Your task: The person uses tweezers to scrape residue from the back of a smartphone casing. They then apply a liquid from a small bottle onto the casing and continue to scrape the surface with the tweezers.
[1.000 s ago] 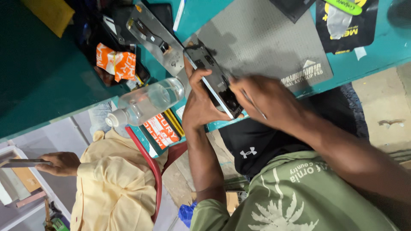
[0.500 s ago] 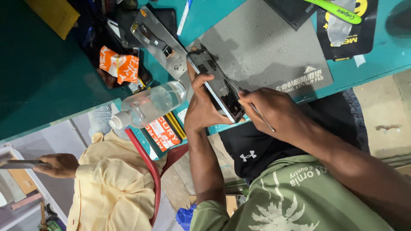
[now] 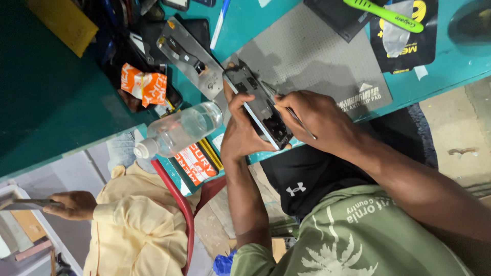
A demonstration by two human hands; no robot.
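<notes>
Right now your left hand (image 3: 240,134) grips the opened phone (image 3: 260,105), fingers clamped along its edge, holding it tilted over the grey mat (image 3: 317,56). Your right hand (image 3: 314,115) pinches a thin tool (image 3: 291,113), its tip touching the phone's insides.
</notes>
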